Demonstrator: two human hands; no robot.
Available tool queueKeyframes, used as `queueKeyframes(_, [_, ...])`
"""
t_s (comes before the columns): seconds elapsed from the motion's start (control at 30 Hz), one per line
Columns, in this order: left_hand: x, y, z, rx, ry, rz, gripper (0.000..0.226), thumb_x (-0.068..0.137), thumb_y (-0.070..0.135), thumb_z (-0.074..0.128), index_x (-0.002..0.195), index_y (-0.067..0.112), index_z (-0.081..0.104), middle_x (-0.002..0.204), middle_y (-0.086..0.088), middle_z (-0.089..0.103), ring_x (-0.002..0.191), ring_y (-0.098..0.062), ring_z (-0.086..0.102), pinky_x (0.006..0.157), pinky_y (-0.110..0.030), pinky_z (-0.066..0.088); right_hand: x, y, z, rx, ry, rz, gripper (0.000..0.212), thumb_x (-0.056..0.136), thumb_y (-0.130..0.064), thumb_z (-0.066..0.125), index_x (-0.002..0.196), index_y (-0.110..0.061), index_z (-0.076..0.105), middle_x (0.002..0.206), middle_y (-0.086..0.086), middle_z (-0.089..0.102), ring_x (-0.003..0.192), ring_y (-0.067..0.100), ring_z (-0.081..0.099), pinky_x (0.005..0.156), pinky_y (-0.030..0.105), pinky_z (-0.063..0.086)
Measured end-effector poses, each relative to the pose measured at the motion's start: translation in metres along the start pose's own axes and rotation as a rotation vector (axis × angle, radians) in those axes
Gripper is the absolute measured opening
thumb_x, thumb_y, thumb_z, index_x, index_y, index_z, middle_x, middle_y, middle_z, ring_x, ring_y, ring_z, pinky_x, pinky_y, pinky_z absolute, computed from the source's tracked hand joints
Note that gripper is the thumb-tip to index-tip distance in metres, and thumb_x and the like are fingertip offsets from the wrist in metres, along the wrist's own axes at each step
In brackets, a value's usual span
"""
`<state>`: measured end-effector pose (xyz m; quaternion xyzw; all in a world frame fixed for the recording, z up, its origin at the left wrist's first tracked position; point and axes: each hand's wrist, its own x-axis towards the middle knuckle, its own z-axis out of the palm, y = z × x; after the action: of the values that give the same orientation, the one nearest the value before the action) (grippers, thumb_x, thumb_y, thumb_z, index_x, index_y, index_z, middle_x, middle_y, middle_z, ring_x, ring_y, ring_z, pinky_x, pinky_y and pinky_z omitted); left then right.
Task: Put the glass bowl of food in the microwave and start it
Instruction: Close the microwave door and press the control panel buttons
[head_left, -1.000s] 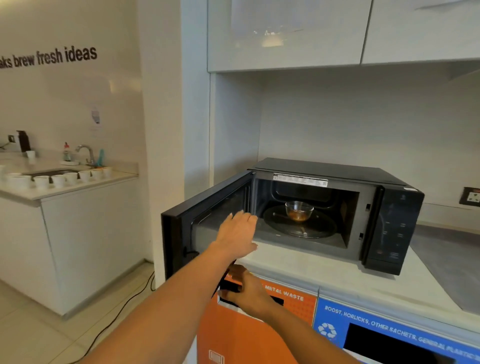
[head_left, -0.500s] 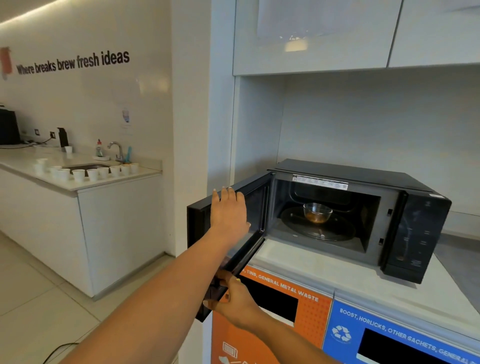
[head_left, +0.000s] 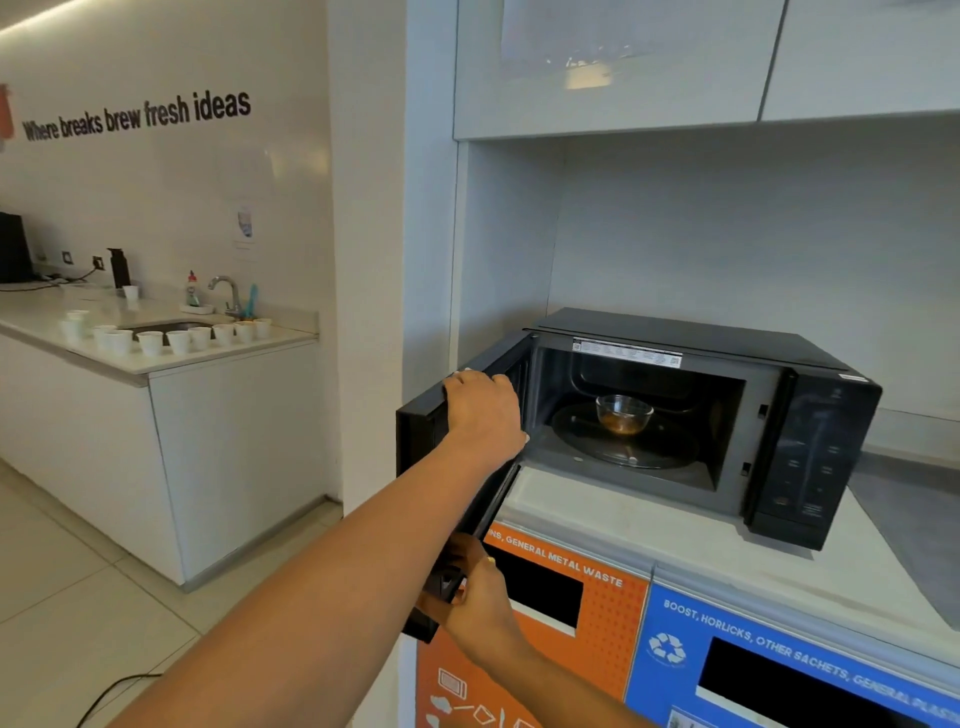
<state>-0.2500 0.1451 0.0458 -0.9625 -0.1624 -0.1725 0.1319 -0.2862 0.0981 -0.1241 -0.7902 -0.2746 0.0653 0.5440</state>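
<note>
Left hand (head_left: 485, 415) moved onto door (head_left: 421, 431) top; bowl (head_left: 623, 413) well apart.

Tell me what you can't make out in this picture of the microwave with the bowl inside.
All in the head view:
- Control panel markings: too small and dark to read.
- The food in the glass bowl: only a brown blur.
- Label above the cavity: print too small.
- Door front: turned away from the camera.
- Right hand fingertips: hidden behind the door's lower edge.
- Blue bin text: cut off by the frame edge.

My office break room.
Wall slogan (head_left: 137, 115) about breaks, paper cups (head_left: 179, 342) lining the sink's surface, labelled recycling bins (head_left: 530, 613).
</note>
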Motion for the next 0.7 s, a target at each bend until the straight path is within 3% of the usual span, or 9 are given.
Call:
queueKeyframes(0.1, [0.002,0.017,-0.011,0.007,-0.045,0.033,0.074,0.081,0.058,0.055,0.128,0.002,0.041,0.128,-0.020,0.052,0.119,-0.035,0.049,0.097,-0.042,0.043,-0.011,0.006,-0.017,-0.048,0.059,-0.035,0.069,0.066,-0.035,0.079,0.123,-0.022,0.044,0.118,-0.007,0.058,0.107,0.008,0.056,0.086,0.013,0.046])
queueKeyframes(0.4, [0.012,0.070,-0.043,0.007,-0.083,0.220,0.061,0.081,0.062,0.051,0.109,0.009,0.062,0.111,-0.008,0.065,0.102,-0.028,0.062,0.084,-0.037,0.053,-0.032,0.029,-0.082,-0.089,0.149,-0.001,0.066,0.062,-0.043,0.079,0.115,-0.020,0.047,0.110,-0.007,0.062,0.101,0.009,0.060,0.088,0.028,0.053])
queueKeyframes(0.53, [0.019,0.092,-0.052,-0.004,-0.065,0.247,0.059,0.079,0.063,0.052,0.105,0.011,0.064,0.104,-0.007,0.066,0.096,-0.026,0.063,0.069,-0.031,0.046,-0.039,0.041,-0.111,-0.094,0.170,-0.004,0.059,0.060,-0.041,0.079,0.109,-0.028,0.049,0.101,-0.020,0.060,0.091,-0.006,0.058,0.072,0.007,0.047])
queueKeyframes(0.63, [0.022,0.111,-0.055,-0.051,-0.074,0.259,0.059,0.077,0.066,0.052,0.100,0.013,0.065,0.093,-0.005,0.064,0.088,-0.024,0.061,0.067,-0.031,0.045,-0.043,0.049,-0.130,-0.113,0.213,0.003,0.061,0.059,-0.046,0.079,0.109,-0.035,0.047,0.096,-0.027,0.057,0.091,-0.013,0.054,0.065,0.004,0.044])
queueKeyframes(0.7, [0.024,0.123,-0.057,-0.085,-0.067,0.277,0.059,0.077,0.067,0.052,0.097,0.013,0.065,0.083,-0.003,0.059,0.081,-0.023,0.057,0.065,-0.030,0.044,-0.043,0.056,-0.141,-0.129,0.251,0.008,0.062,0.061,-0.043,0.079,0.114,-0.030,0.049,0.097,-0.025,0.057,0.093,-0.005,0.055,0.068,0.004,0.044])
